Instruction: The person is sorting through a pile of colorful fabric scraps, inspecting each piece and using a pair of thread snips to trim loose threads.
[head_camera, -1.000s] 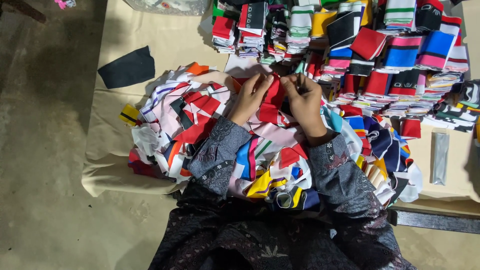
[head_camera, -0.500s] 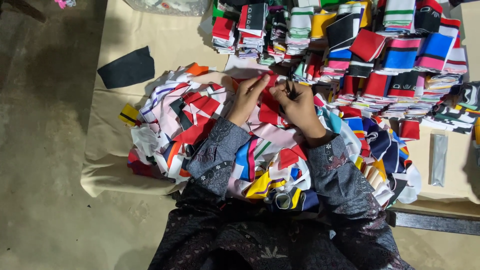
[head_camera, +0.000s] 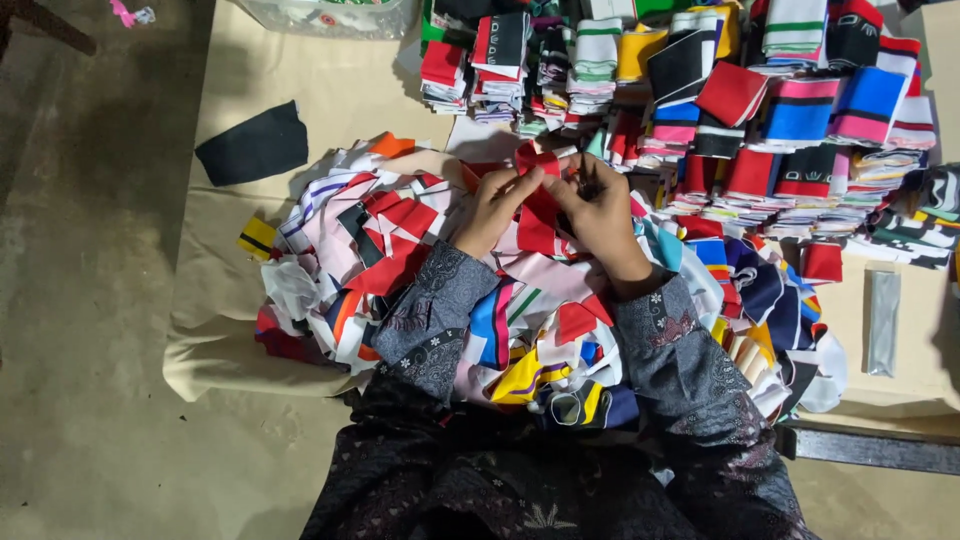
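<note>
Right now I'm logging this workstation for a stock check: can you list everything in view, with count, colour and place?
red fabric piece: one, red, held between both hands above the pile.
loose fabric pile: one heap, mixed red, white, pink, blue and yellow, near table edge.
folded fabric stacks: many, multicoloured, in rows at the far right.
black cloth: one, black, far left, lying apart.
grey strip: one, grey, right edge.
clear tub: one, transparent, far edge, partly cut off.
table: one, beige cover.
floor: grey, left.
left hand: pinching the red piece.
right hand: pinching the red piece.
</note>
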